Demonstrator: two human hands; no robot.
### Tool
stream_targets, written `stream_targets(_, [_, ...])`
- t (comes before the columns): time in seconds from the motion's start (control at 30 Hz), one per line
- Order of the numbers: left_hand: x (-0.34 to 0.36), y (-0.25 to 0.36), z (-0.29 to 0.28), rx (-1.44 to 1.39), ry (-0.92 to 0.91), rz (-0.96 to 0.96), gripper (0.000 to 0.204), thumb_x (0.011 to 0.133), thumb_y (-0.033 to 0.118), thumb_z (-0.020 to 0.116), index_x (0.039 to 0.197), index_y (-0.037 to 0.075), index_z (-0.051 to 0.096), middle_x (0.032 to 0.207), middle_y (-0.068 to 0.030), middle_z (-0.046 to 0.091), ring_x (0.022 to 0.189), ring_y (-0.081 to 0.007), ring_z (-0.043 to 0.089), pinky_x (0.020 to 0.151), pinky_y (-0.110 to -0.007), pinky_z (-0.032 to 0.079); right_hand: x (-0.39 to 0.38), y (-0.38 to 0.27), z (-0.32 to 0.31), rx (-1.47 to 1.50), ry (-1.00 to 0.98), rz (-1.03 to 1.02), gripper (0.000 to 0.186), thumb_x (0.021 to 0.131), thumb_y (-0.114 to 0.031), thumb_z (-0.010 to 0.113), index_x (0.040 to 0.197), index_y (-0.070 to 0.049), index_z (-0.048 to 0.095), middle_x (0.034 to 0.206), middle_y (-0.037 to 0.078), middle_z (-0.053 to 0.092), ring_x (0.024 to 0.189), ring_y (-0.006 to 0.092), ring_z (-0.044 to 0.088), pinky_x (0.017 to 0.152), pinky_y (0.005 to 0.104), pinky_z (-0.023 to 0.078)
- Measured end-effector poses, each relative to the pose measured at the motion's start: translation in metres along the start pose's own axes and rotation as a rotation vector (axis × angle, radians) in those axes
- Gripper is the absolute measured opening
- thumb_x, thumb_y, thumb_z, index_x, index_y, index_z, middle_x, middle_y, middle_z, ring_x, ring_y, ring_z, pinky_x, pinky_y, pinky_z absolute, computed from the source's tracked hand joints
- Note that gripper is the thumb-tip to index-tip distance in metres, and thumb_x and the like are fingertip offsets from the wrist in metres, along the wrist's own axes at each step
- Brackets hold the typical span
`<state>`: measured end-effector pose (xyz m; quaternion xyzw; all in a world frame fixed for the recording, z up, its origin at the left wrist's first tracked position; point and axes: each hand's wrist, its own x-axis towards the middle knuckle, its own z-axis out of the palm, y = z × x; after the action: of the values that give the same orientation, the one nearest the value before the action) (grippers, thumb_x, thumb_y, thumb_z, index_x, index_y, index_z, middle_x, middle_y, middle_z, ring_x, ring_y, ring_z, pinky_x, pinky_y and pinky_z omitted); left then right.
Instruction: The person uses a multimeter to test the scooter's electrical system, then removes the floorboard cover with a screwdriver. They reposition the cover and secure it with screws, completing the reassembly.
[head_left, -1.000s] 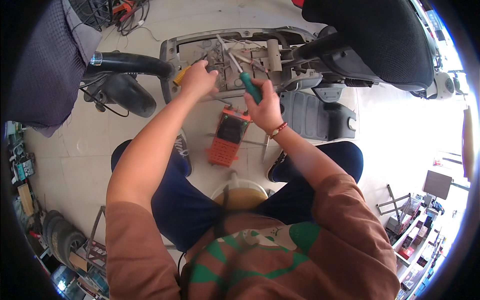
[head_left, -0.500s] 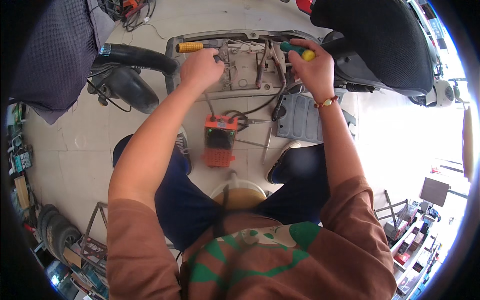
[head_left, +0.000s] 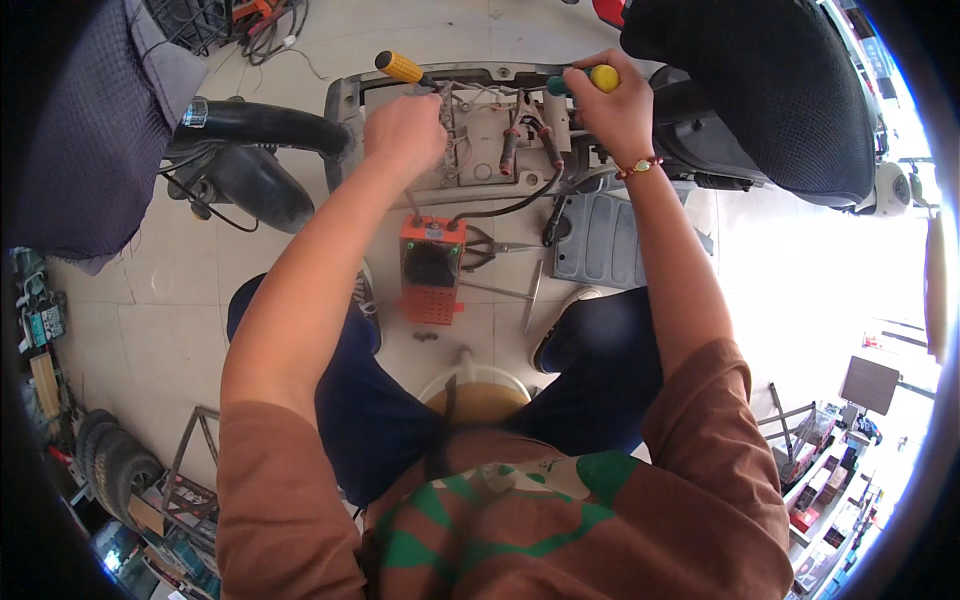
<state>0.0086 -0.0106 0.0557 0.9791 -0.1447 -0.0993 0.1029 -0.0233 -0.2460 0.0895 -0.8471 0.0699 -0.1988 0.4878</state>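
Observation:
An electric scooter's floor frame (head_left: pixel 345 180) lies across in front of me, its compartment open. My left hand (head_left: pixel 405 135) is closed over its left part; what the fingers grip is hidden. A yellow-handled tool (head_left: pixel 402 68) with a dark neck sticks out beyond that hand, and I cannot tell whether the fingers touch it. At the compartment's far right, my right hand (head_left: pixel 618 100) is closed around a green screwdriver handle with a yellow end (head_left: pixel 605 78); its tip is not clear. Between the hands, a clamp with reddish grips (head_left: pixel 530 130) rests in the compartment, its black cable leading to an orange box (head_left: pixel 433 265).
Pliers (head_left: pixel 490 248) and a T-shaped bar (head_left: pixel 533 295) lie on the tiled floor beside the orange box. A grey ribbed panel (head_left: pixel 600 240) sits right of them. The dark scooter seat (head_left: pixel 750 90) rises at right, a black wheel fender (head_left: pixel 260 180) at left.
My right hand has moved up and slightly left with the screwdriver. The yellow-handled tool has tilted upward and shifted right. The clamp now shows spread grips, and the orange box appears slightly higher.

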Motion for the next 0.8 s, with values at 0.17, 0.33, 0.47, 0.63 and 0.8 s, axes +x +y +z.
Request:
stream_targets(0.17, [0.004, -0.005, 0.008, 0.004, 0.033, 0.068, 0.04, 0.085, 0.022, 0.065, 0.125, 0.016, 0.064, 0.101, -0.0141, 0.071, 0.096, -0.0336, 0.067, 0.082, -0.047, 0.055, 0.005, 0.006, 0.003, -0.036, -0.039, -0.019, 0.018, 0.083, -0.018, 0.072, 0.091, -0.003, 0.065, 0.066, 0.003, 0.064, 0.052, 0.0085, 0.061, 0.048, 0.0226, 0.049])
stream_targets(0.33, [0.004, -0.003, 0.011, 0.027, 0.031, 0.104, 0.039, 0.086, 0.021, 0.065, 0.124, 0.015, 0.063, 0.1, -0.0138, 0.07, 0.095, -0.0335, 0.067, 0.081, -0.047, 0.054, 0.008, 0.016, 0.009, -0.108, -0.009, -0.103, 0.019, 0.082, -0.018, 0.072, 0.091, -0.003, 0.066, 0.065, 0.003, 0.064, 0.052, 0.0085, 0.061, 0.049, 0.0232, 0.049])
stream_targets(0.47, [0.008, -0.002, 0.014, 0.046, 0.029, 0.115, 0.038, 0.086, 0.021, 0.064, 0.124, 0.015, 0.063, 0.099, -0.0133, 0.07, 0.095, -0.0335, 0.067, 0.08, -0.047, 0.055, 0.009, 0.018, 0.011, -0.113, -0.011, -0.117, 0.019, 0.081, -0.018, 0.071, 0.091, -0.003, 0.066, 0.065, 0.004, 0.064, 0.052, 0.0086, 0.062, 0.049, 0.0232, 0.05])
stream_targets(0.63, [0.009, -0.001, 0.015, 0.059, 0.019, 0.104, 0.038, 0.086, 0.02, 0.064, 0.125, 0.015, 0.063, 0.099, -0.0135, 0.07, 0.094, -0.0336, 0.067, 0.08, -0.047, 0.055, 0.01, 0.022, 0.012, -0.124, -0.01, -0.131, 0.019, 0.081, -0.019, 0.07, 0.091, -0.004, 0.066, 0.066, 0.004, 0.065, 0.052, 0.0087, 0.062, 0.049, 0.0229, 0.05])
stream_targets(0.8, [0.01, -0.002, 0.017, 0.042, 0.032, 0.115, 0.039, 0.087, 0.02, 0.064, 0.125, 0.015, 0.062, 0.1, -0.0139, 0.07, 0.095, -0.0334, 0.067, 0.08, -0.047, 0.055, 0.01, 0.018, 0.012, -0.121, -0.021, -0.106, 0.019, 0.081, -0.019, 0.07, 0.091, -0.004, 0.066, 0.065, 0.003, 0.064, 0.052, 0.009, 0.062, 0.049, 0.0226, 0.05])
